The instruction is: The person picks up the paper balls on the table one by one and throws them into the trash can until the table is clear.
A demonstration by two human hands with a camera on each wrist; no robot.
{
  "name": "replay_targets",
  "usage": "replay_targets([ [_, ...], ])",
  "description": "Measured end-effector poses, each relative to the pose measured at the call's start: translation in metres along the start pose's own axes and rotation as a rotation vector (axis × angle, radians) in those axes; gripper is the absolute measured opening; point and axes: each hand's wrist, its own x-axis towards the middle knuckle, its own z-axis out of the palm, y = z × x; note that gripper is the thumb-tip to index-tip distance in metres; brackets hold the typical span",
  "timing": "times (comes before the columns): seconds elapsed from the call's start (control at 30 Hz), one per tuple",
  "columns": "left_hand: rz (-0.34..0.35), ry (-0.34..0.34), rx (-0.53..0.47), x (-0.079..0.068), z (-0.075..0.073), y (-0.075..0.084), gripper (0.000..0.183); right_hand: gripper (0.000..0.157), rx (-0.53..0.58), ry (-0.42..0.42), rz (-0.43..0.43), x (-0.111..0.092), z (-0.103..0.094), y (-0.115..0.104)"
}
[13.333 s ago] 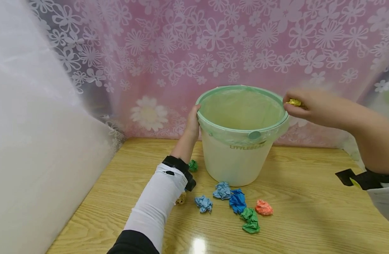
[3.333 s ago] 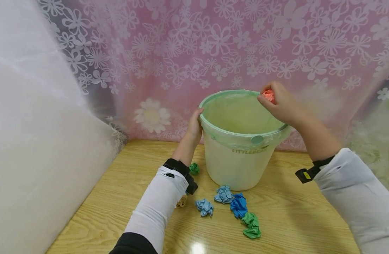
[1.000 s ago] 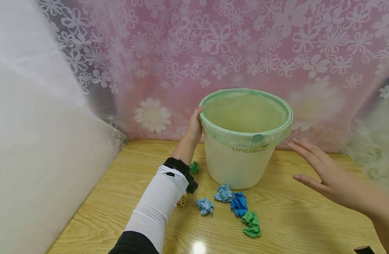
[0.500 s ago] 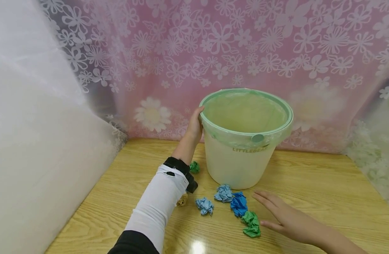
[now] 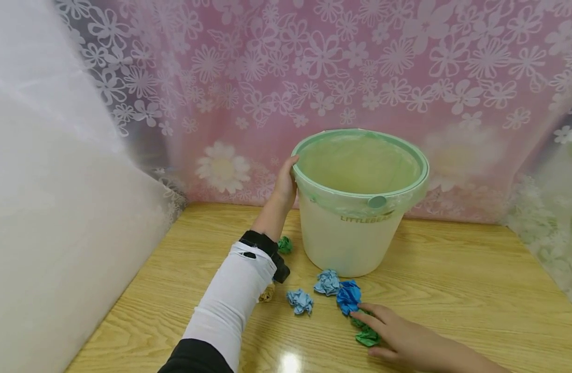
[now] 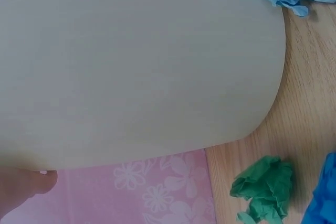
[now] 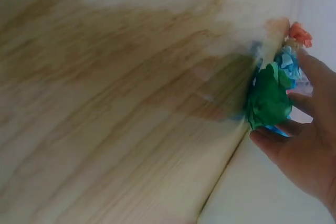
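My left hand holds the left rim of a pale bucket with a green rim, thumb over the edge. In the left wrist view, part of that hand shows against the bucket wall. Low on the table, my right hand reaches over a crumpled green paper ball, partly covering it. The right wrist view shows the fingers and thumb spread around this green ball, not plainly closed on it. A dark blue paper ball touches the fingertips' area.
Two light blue paper balls lie before the bucket. Another green ball sits left of it, and a tan one is half behind the left forearm. A pink floral curtain hangs behind the wooden table.
Earlier the right hand held a yellow ball, then the orange ball from the table, at the bucket's rim. Empty afterwards, it has come down left to the green ball. The left hand stays put.
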Motion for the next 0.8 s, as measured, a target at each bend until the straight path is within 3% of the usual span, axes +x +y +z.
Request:
replay_targets([
  [0.1,0.003,-0.005,0.004,0.000,-0.001,-0.002,0.040,0.065,0.036,-0.052,0.042,0.005,0.001,-0.001],
  [0.2,0.007,-0.012,0.006,0.001,-0.001,-0.003,0.039,0.061,0.036,-0.041,0.030,0.007,0.004,0.000],
  [0.4,0.028,-0.031,0.008,0.002,-0.002,-0.003,0.037,0.054,-0.128,0.156,-0.118,0.011,0.013,0.006],
  [0.47,0.031,-0.032,0.010,0.002,-0.002,-0.002,0.036,0.051,-0.173,0.187,-0.144,0.011,0.015,0.008],
  [0.8,0.029,-0.022,0.018,0.001,-0.002,-0.003,0.037,0.027,-0.120,0.097,-0.129,0.012,0.016,0.011],
])
